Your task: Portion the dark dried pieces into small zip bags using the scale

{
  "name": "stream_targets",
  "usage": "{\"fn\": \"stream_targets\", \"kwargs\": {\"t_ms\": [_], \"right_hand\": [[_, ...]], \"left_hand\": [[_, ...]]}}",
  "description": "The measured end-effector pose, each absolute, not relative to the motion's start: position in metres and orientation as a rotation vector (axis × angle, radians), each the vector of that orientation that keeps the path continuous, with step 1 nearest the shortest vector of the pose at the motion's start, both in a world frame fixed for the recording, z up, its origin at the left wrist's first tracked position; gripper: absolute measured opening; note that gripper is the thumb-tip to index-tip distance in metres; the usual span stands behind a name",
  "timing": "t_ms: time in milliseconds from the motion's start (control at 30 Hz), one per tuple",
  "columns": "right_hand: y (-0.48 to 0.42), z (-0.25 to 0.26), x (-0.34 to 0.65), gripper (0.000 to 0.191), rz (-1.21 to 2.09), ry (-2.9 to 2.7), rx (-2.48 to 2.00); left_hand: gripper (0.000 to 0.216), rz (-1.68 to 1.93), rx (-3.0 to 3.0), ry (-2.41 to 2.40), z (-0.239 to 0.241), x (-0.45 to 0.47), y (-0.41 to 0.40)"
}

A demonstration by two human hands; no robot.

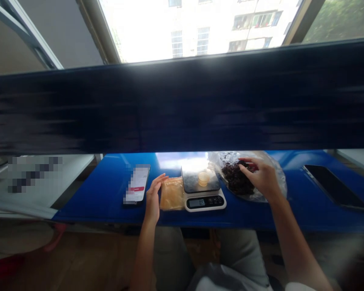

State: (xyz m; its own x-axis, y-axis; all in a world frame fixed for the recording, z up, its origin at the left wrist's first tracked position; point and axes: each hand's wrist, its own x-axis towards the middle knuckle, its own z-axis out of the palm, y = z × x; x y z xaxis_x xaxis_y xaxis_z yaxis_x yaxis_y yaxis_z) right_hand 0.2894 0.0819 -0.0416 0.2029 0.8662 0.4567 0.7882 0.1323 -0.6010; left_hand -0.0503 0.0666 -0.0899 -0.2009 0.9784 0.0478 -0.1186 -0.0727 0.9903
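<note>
A white kitchen scale (204, 201) stands on the blue table (109, 194), with a small clear cup (203, 178) on its dark platform and a lit display. My right hand (259, 177) reaches into a clear plastic bag (278, 178) of dark dried fruit (235, 180), fingers pinched together among the pieces. My left hand (153, 198) rests on its edge with fingers stretched out, touching the left side of a flat stack of small yellowish bags (172, 195) beside the scale.
A phone (137, 189) with a lit screen lies left of my left hand. A second dark phone (335, 186) lies at the table's right. A dark blurred band crosses the upper view below a window. A white table (73, 169) adjoins on the left.
</note>
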Motion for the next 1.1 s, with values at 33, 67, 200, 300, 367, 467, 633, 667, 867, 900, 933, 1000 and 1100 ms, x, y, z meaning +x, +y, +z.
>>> {"fn": "stream_targets", "kwargs": {"t_ms": [33,67,200,300,367,467,633,667,867,900,933,1000,1100], "right_hand": [[0.083,-0.041,0.287,0.029,0.116,-1.582,-1.645],[0.084,-0.04,0.284,0.03,0.114,-1.582,-1.637],[0.086,-0.035,0.272,0.031,0.116,-1.567,-1.604],[0.08,-0.021,0.258,0.03,0.116,-1.583,-1.549],[0.075,-0.01,0.246,0.029,0.154,-1.601,-1.509],[0.068,-0.001,0.228,0.028,0.246,-1.66,-1.416],[0.068,-0.013,0.207,0.03,0.436,-1.907,-1.207],[0.069,-0.016,0.205,0.03,0.453,-1.941,-1.184],[0.073,-0.02,0.205,0.038,0.478,-1.986,-1.183],[0.074,-0.019,0.205,0.038,0.485,-1.992,-1.188],[0.075,-0.019,0.206,0.038,0.491,-1.998,-1.191],[0.077,-0.018,0.206,0.038,0.499,-2.011,-1.192],[0.081,-0.019,0.206,0.039,0.497,-2.002,-1.177]], "left_hand": [[0.032,1.456,1.06,1.225,-0.09,-0.05,0.067],[0.033,1.458,1.063,1.224,-0.09,-0.05,0.067],[0.033,1.461,1.048,1.229,-0.091,-0.051,0.067],[0.033,1.466,1.037,1.228,-0.091,-0.051,0.067],[0.032,1.476,1.037,1.225,-0.09,-0.051,0.066],[0.032,1.482,1.033,1.227,-0.09,-0.052,0.067],[0.031,1.482,1.035,1.216,-0.089,-0.052,0.066],[0.031,1.485,1.034,1.211,-0.089,-0.052,0.066],[0.03,1.5,1.044,1.23,-0.09,-0.052,0.065],[0.03,1.497,1.046,1.232,-0.09,-0.052,0.065],[0.03,1.495,1.046,1.231,-0.091,-0.052,0.066],[0.03,1.495,1.043,1.231,-0.091,-0.051,0.066],[0.03,1.503,1.032,1.235,-0.09,-0.05,0.065]]}}
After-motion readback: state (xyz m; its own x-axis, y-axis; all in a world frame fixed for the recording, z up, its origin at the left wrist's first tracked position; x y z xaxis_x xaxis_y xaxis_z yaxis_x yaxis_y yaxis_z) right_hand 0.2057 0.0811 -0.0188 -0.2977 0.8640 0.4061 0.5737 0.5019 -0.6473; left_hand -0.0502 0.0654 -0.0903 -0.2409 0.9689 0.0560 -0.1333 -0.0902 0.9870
